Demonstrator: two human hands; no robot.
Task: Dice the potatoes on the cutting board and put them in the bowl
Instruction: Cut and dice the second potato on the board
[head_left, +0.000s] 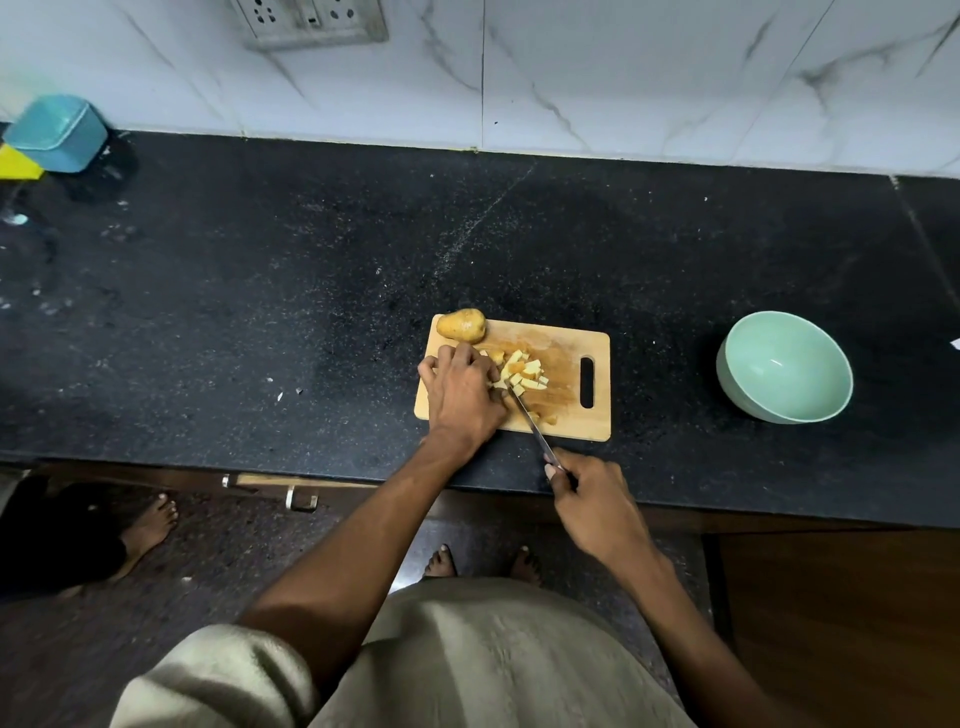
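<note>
A wooden cutting board (566, 415) lies on the black counter near its front edge. A whole potato (461, 326) sits at the board's far left corner. A pile of diced potato pieces (524, 375) lies in the board's middle. My left hand (462, 395) rests on the board's left half, its fingers closed over the potato piece being cut, which is mostly hidden. My right hand (592, 499) grips a knife (530, 421) whose blade points into the pieces beside my left fingers. A pale green bowl (831, 374) stands empty on the counter, right of the board.
A blue container (57, 132) and a yellow object (18, 163) stand at the counter's far left by the marble wall. Small scraps (288, 392) lie left of the board. Another person's bare foot (150, 525) is on the floor at the left.
</note>
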